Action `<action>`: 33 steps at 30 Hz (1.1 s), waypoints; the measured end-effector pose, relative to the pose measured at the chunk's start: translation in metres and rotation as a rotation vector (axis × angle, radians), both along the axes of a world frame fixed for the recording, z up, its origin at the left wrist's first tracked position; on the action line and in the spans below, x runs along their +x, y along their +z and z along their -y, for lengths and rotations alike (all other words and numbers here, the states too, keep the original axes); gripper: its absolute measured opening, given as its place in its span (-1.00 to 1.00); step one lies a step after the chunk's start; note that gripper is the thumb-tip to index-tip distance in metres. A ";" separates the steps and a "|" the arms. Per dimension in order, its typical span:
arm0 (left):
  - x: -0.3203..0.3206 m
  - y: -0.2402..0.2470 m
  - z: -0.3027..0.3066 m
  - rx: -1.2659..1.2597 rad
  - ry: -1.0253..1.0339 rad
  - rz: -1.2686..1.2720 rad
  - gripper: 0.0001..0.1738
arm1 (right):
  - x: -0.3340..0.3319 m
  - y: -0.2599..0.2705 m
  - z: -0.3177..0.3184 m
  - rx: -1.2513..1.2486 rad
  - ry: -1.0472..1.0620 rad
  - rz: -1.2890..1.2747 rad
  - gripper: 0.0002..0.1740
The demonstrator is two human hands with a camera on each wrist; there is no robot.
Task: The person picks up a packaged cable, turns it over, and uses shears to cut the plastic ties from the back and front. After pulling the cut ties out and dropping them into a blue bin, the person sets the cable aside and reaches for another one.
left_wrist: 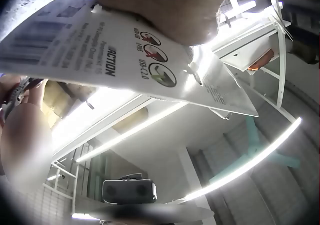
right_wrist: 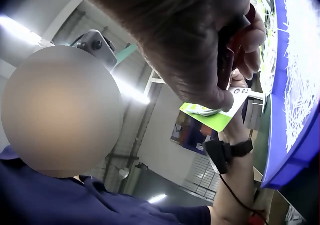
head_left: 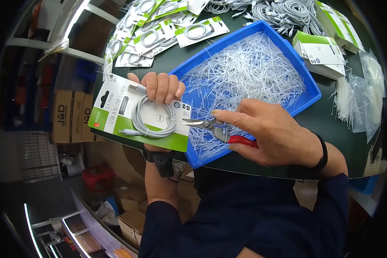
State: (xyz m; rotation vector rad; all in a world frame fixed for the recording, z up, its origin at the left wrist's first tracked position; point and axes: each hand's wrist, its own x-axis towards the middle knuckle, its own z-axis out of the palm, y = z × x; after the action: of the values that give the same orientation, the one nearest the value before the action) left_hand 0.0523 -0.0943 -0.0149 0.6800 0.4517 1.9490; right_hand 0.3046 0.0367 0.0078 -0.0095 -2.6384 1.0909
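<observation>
My left hand (head_left: 161, 87) grips the top edge of a white and green card (head_left: 116, 105), its fingers curled over the front. Fixed to that card is a coiled grey USB-A to USB-C cable (head_left: 161, 131). The card's printed back (left_wrist: 75, 45) faces the left wrist camera. In my right hand (head_left: 277, 133) is a pair of red-handled pruning shears (head_left: 243, 140), its blades parted at the card's right edge. From the right wrist view, the fingers wrap the red handle (right_wrist: 226, 60), while the card (right_wrist: 215, 119) shows beyond the thumb.
Beneath both hands sits a blue tray (head_left: 314, 92) heaped with thin white plastic strips (head_left: 253, 64). Carded cables (head_left: 150, 38) pile up at the back left, loose grey cables (head_left: 290, 17) behind the tray. Stacked cards (head_left: 320, 53) and bagged cable ties (head_left: 352, 101) lie right.
</observation>
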 end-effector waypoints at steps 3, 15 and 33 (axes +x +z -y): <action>-0.005 -0.006 0.000 0.008 -0.053 -0.002 -0.21 | -0.001 -0.007 0.006 -0.022 0.033 0.024 -0.29; 0.001 -0.016 -0.015 0.090 -0.301 -0.077 -0.20 | 0.000 -0.013 0.001 0.040 -0.020 0.003 -0.26; 0.008 -0.023 -0.023 0.053 -0.278 -0.023 -0.21 | 0.004 -0.011 -0.012 0.120 -0.051 0.002 -0.21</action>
State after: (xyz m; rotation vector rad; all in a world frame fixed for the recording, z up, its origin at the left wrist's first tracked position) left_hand 0.0603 -0.0715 -0.0374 0.7582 0.3024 1.6967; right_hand 0.3084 0.0484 -0.0030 -0.0527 -2.6856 0.9162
